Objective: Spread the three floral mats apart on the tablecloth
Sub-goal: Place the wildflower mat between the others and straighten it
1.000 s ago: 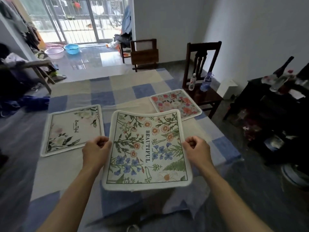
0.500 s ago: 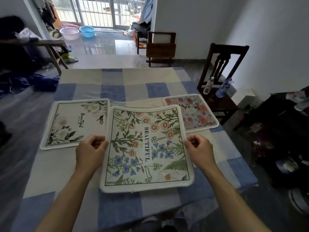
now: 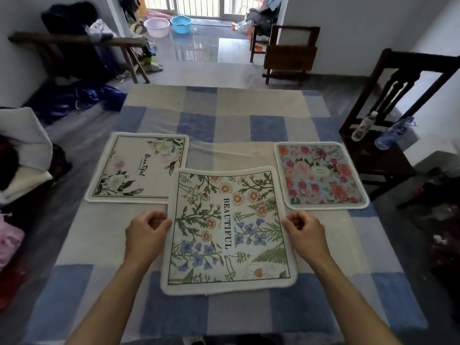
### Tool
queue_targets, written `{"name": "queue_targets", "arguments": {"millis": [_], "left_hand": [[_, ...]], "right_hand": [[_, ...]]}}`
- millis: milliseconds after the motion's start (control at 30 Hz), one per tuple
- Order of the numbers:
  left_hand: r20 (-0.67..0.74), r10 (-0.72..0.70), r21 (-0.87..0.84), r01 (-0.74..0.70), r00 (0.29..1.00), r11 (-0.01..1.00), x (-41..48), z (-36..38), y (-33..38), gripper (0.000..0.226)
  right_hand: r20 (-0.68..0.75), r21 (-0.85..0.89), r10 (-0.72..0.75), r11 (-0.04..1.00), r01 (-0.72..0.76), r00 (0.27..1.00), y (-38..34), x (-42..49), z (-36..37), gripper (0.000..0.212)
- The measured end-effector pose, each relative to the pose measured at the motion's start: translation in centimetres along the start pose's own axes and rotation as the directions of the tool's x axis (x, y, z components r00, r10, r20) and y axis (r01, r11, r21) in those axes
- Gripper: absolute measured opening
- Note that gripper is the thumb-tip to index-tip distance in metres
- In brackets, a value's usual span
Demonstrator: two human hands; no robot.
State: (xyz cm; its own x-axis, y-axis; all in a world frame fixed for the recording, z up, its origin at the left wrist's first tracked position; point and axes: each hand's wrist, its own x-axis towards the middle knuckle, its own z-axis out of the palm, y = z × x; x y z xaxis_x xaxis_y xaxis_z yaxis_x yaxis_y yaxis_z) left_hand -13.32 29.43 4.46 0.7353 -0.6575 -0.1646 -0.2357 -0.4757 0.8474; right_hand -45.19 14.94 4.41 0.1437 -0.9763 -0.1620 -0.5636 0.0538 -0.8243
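Note:
Three floral mats lie over a blue, grey and cream checked tablecloth [image 3: 224, 115]. The middle mat [image 3: 229, 230], printed with daisies, blue flowers and the word BEAUTIFUL, is nearest me. My left hand [image 3: 146, 232] grips its left edge and my right hand [image 3: 306, 230] grips its right edge. Its far left corner overlaps the near right corner of the cream mat [image 3: 139, 168] with white flowers. The pink rose mat [image 3: 321, 175] lies apart at the right, close to the table's right edge.
A dark wooden chair [image 3: 388, 145] with two plastic bottles [image 3: 361, 128] on its seat stands just right of the table. A folded wooden table [image 3: 291, 53] stands beyond. Clothes and a wooden bench [image 3: 74, 41] crowd the left side; basins [image 3: 180, 23] sit by the door.
The view has shifted so the table sits centred. The middle mat, still held by both hands, now sits lower and nearer me, clear of the pink mat.

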Motion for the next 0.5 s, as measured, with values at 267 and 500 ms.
{"name": "queue_targets", "arguments": {"millis": [267, 500], "left_hand": [[0.087, -0.079, 0.095, 0.07, 0.993, 0.993, 0.1, 2.5, -3.2, 0.006], [0.139, -0.15, 0.152, 0.128, 0.979, 0.98, 0.4, 3.8, -5.0, 0.01]], "right_hand": [[0.007, -0.045, 0.102, 0.994, -0.102, 0.995, 4.0, -0.2, 2.1, 0.015], [0.032, -0.072, 0.194, 0.979, -0.192, 0.98, 6.1, -0.5, 3.9, 0.014]]}}
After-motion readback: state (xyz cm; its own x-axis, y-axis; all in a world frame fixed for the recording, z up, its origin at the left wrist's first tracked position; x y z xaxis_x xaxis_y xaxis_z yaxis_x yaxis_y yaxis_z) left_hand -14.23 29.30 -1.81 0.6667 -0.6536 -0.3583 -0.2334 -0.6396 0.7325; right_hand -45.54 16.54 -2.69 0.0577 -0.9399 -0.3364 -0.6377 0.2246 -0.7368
